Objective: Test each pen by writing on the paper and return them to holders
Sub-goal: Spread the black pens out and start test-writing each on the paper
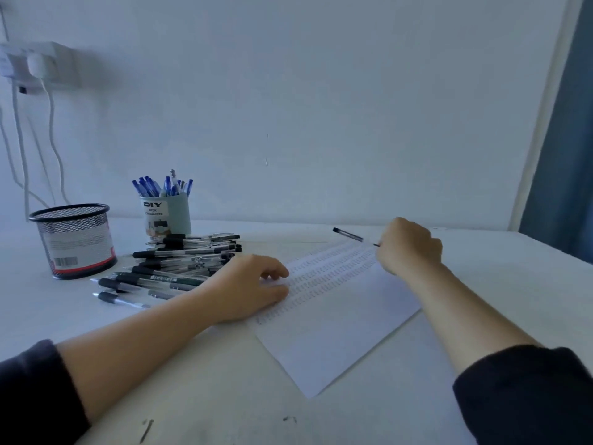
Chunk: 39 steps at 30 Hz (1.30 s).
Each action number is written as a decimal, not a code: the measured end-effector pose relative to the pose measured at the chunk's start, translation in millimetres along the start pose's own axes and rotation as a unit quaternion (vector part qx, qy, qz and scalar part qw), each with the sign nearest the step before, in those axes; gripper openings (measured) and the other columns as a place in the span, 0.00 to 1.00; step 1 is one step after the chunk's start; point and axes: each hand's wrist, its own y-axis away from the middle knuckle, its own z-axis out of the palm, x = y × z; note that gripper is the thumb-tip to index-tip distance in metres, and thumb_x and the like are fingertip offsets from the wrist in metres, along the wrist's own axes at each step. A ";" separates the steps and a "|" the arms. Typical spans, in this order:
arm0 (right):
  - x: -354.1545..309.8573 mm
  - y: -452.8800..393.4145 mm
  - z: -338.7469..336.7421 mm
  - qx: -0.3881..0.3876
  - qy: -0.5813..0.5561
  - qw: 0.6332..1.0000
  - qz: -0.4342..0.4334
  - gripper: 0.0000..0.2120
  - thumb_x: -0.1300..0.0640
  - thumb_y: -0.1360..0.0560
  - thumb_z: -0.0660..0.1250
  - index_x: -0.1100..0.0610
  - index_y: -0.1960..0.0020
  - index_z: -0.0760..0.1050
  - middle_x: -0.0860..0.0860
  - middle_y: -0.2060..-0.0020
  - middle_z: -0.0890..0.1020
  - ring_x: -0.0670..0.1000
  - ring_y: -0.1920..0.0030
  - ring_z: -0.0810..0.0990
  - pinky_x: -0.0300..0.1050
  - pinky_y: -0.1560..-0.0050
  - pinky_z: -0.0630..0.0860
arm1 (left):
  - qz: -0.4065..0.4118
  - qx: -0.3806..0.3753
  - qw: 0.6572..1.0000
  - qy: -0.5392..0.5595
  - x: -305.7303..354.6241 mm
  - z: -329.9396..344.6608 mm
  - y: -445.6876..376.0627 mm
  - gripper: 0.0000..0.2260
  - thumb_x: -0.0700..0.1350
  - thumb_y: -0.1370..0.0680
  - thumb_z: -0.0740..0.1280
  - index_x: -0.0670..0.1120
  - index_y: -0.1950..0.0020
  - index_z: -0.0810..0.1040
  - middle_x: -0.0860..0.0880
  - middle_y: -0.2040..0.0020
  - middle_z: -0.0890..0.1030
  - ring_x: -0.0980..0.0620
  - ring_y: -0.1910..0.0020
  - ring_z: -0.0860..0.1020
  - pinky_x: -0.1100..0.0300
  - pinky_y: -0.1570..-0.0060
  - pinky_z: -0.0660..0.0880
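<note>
right hand grips a black pen over the paper's far edge, tip maybe touching, kinda blurry. left hand rests loosely flat on the paper's left edge. left of the paper: loose pen pile, then the blue-pen holder and mesh cup.

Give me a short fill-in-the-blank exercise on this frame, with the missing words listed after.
1. The right hand holds a ____.
2. The left hand rests on the ____.
3. The pale green holder is full of ____-capped pens.
4. The black mesh holder stands ____ of the pile of black pens.

Missing words: pen; paper; blue; left
</note>
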 end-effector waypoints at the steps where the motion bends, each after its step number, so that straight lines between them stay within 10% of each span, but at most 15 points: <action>1: 9.4 -1.8 -3.6 -0.005 0.018 0.999 0.032 0.12 0.65 0.25 0.59 0.58 0.43 0.71 0.56 0.44 0.77 0.58 0.40 0.73 0.46 0.43 0.65 | 0.000 0.002 1.000 -0.006 0.2 -0.8 -0.7 0.14 0.50 0.22 0.66 0.51 0.38 0.78 0.55 0.44 0.78 0.57 0.45 0.75 0.68 0.48 0.67; 7: 20.7 -4.0 -3.8 -0.077 0.065 0.991 0.093 0.04 0.63 0.28 0.57 0.56 0.59 0.68 0.51 0.66 0.74 0.54 0.58 0.75 0.47 0.50 0.58 | -0.010 0.006 1.000 -0.026 -6.2 -3.4 -3.1 0.11 0.50 0.22 0.65 0.50 0.41 0.79 0.57 0.51 0.76 0.57 0.50 0.75 0.67 0.51 0.68; 12: 8.0 2.7 0.7 -0.108 0.158 0.979 0.068 0.13 0.60 0.27 0.57 0.52 0.44 0.72 0.53 0.47 0.76 0.56 0.41 0.71 0.51 0.40 0.61 | 0.012 0.005 0.999 -0.038 -1.7 -4.9 -2.9 0.11 0.47 0.21 0.64 0.49 0.40 0.79 0.55 0.51 0.76 0.57 0.49 0.75 0.67 0.52 0.67; 18: -24.0 21.0 15.3 -0.205 0.027 0.957 -0.205 0.28 0.37 0.26 0.61 0.42 0.29 0.61 0.48 0.27 0.61 0.54 0.26 0.55 0.56 0.30 0.53 | -0.018 0.103 0.994 -0.031 -20.7 -49.1 -4.6 0.12 0.36 0.22 0.61 0.48 0.49 0.82 0.52 0.52 0.81 0.53 0.51 0.78 0.61 0.48 0.75; 26: -45.6 36.4 25.0 -0.343 -0.053 0.905 -0.245 0.33 0.37 0.33 0.70 0.35 0.31 0.63 0.50 0.25 0.56 0.55 0.26 0.57 0.54 0.27 0.56 | -0.065 -0.024 0.992 -0.105 -67.8 -80.5 4.8 0.16 0.33 0.28 0.63 0.54 0.64 0.76 0.54 0.67 0.75 0.58 0.67 0.70 0.68 0.65 0.67; 39: -43.6 40.1 19.3 -0.357 -0.097 0.893 -0.257 0.32 0.41 0.31 0.72 0.39 0.30 0.64 0.47 0.27 0.62 0.49 0.28 0.61 0.45 0.31 0.58 | -0.067 0.046 0.978 -0.193 -70.9 -58.7 -4.6 0.05 0.45 0.22 0.66 0.49 0.48 0.72 0.51 0.50 0.78 0.51 0.52 0.75 0.53 0.45 0.74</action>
